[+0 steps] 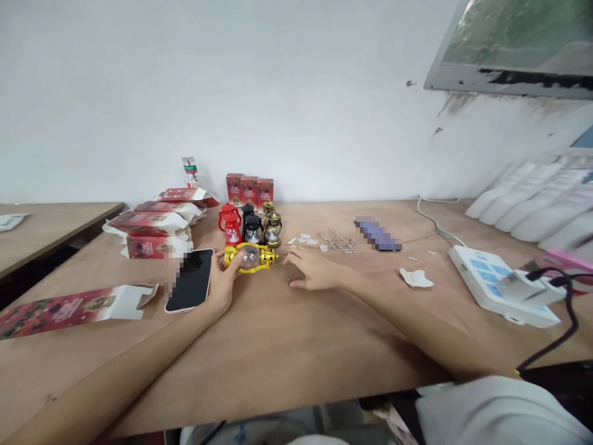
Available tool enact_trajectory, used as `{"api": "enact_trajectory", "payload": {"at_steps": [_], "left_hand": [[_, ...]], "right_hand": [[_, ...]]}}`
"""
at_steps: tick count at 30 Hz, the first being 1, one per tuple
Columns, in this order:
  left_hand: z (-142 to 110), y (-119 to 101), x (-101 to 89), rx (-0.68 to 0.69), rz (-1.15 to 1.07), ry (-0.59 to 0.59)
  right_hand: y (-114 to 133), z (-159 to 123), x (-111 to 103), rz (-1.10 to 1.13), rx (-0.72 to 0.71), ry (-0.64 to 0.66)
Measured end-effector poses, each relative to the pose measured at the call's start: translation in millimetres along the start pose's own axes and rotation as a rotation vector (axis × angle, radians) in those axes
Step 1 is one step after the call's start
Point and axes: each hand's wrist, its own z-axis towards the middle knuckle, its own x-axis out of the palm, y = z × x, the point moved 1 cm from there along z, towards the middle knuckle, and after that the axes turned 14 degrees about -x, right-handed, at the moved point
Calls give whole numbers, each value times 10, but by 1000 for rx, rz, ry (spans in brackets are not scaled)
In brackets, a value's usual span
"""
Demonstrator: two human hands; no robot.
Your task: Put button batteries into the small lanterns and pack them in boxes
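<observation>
Work at this moment centres on a shiny yellow-gold miniature lantern with a clear rounded globe [252,258], on its side over the middle of the wooden surface [278,346], well in from the near edge. The step in hand looks like steadying the lantern with one hand while the other attends to its narrow end, which points toward the surface's right edge. The next move, as I judge it, calls for the left grip to stay firm but light, since the clear globe may be thin, and for a fine fingertip pinch on the right.

The left hand [222,281] is closed around the lantern's broader end, thumb and fingers gripping it; whether the lantern also rests on the surface, I cannot tell. The right hand [315,269] is partly open, fingers bent and thumb apart, its fingertips just beside the narrow end. It appears to grip nothing, though something tiny there would be too small to make out.

Toward the far edge, just beyond the held lantern, stand small red [230,224], black [252,228] and dark bronze lanterns [273,229]. Right of them lie small flat white pieces [306,240] and a tangle of thin silver wire parts [341,242].
</observation>
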Motion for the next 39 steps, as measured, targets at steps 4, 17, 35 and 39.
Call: {"api": "enact_trajectory", "payload": {"at_steps": [4,17,35,39], "left_hand": [[-46,-28,-31,34,48,74],[62,88,-80,42,173,44],[-10,21,-41,65,243,44],[-21,28,-33,48,243,74]], "right_hand": [[-118,-51,104,165,45,-13],[45,-129,195,353,-87,28],[180,-133,343,242,-79,-592],[331,-110,421,239,-109,-821]]}}
